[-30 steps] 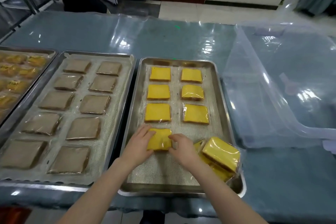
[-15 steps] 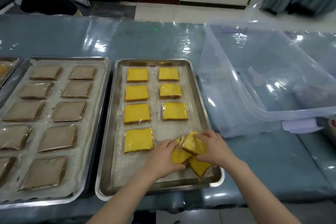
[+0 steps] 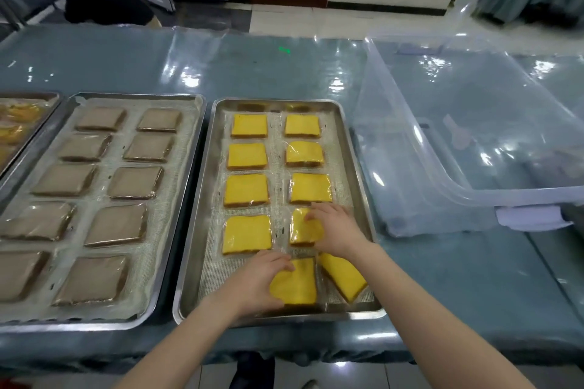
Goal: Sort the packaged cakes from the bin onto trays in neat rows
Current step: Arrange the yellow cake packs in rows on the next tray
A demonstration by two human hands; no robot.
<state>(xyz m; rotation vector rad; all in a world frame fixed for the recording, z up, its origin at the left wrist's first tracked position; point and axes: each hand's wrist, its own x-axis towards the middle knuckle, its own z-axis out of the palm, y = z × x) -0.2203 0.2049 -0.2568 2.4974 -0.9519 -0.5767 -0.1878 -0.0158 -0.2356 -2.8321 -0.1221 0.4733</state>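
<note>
The metal tray (image 3: 278, 103) stands on the film-covered table (image 3: 252, 66), between a tray of brown packaged cakes (image 3: 136, 95) on its left and the clear plastic bin (image 3: 521, 194) on its right. The bin is tilted, with its near rim raised.

Seven yellow packaged cakes (image 3: 246, 190) lie flat in two columns on the tray's mesh liner (image 3: 240, 275): four in the left column and three in the right.

Right hand (image 3: 339, 232): it lies palm down on the eighth cake (image 3: 303, 227), which occupies the fourth place of the right column. The fingers are spread loosely over the cake's far and right portions. The left part of the cake shows beside the hand.

Left hand (image 3: 256, 281): it grips the near cake (image 3: 295, 283) by its left edge, thumb on the far corner and fingers curled round the near side. This cake lies close to the tray's near rim, just below the right hand, slightly rotated out of line with the columns.

A tilted cake (image 3: 343, 278) leans just to the right of the near cake, in the tray's near right corner, under the right wrist. Neither hand touches it.

At the far left, the edge of a third tray (image 3: 31, 95) shows, holding yellow items too blurred to identify.
</note>
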